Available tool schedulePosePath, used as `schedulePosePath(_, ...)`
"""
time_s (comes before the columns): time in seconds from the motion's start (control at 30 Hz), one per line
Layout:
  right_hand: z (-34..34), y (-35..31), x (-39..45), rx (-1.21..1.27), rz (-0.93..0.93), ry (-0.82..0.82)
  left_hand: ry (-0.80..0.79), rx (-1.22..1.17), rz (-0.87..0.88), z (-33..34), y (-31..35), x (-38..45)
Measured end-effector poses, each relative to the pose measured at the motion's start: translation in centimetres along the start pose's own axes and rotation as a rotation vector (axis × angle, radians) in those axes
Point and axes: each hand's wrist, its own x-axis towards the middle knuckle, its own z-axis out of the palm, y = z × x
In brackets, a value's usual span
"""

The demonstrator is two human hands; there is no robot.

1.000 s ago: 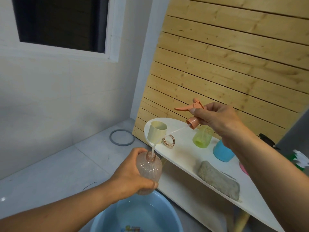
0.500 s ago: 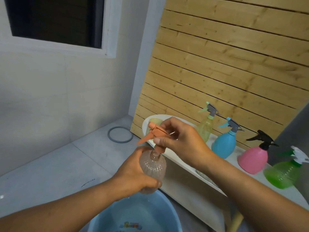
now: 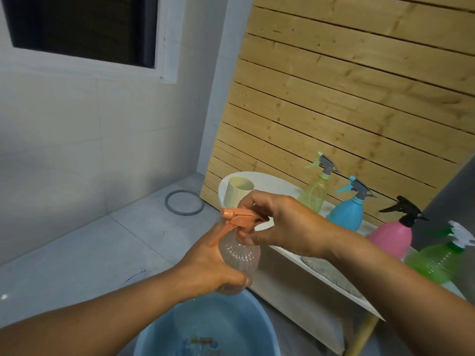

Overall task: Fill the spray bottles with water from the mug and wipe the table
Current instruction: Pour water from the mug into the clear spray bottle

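Nearest the camera, a blue basin (image 3: 159,337) sat on the floor, cut off by the bottom edge, with water in it and something colourful at its bottom that was too blurred to make out. Both bare forearms reached forward above it. The left hand (image 3: 205,265) was wrapped round the clear ribbed bottle (image 3: 240,255) from the left, its grip closed about the lower body, holding the bottle upright over the basin. The right hand (image 3: 288,224) came in from the right and curved over the top, thumb and fingers pinching the collar of the orange spray head (image 3: 237,218), which sat on the bottle's neck with its trigger pointing left and down. Whether the head was screwed fully home could not be told, since the fingers hid the neck.

Just beyond the hands ran the white tabletop (image 3: 288,186). A grey cloth (image 3: 331,274) lay on it, largely hidden behind the right wrist. At the far left end stood the cream mug (image 3: 237,192), its lower half covered by the right hand. Along the wooden slat wall (image 3: 359,86) stood a yellow-green spray bottle (image 3: 314,192), a blue spray bottle (image 3: 345,214), a pink spray bottle (image 3: 392,238) with a black head, and a green spray bottle (image 3: 437,260) near the right edge. A grey ring (image 3: 183,202) lay on the floor by the wall.
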Motion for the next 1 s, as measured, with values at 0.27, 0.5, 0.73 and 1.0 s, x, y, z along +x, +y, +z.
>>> schedulePosePath(0.27,-3.4,0.7,0.2,0.023,0.076,0.095,0.006,0.040,0.081,0.1,3.2,3.5)
schedulePosePath(0.5,-8.4,4.1,1.4,-0.026,0.157,0.156,0.003,0.042,0.091,2.6,5.9,9.9)
schedulePosePath(0.73,-9.8,10.0,2.1,-0.060,0.289,0.149,0.035,0.048,0.016,7.1,2.7,15.9)
schedulePosePath(1.0,-8.9,14.6,2.3,-0.044,0.351,0.146,-0.027,0.044,-0.032,9.1,0.0,18.6)
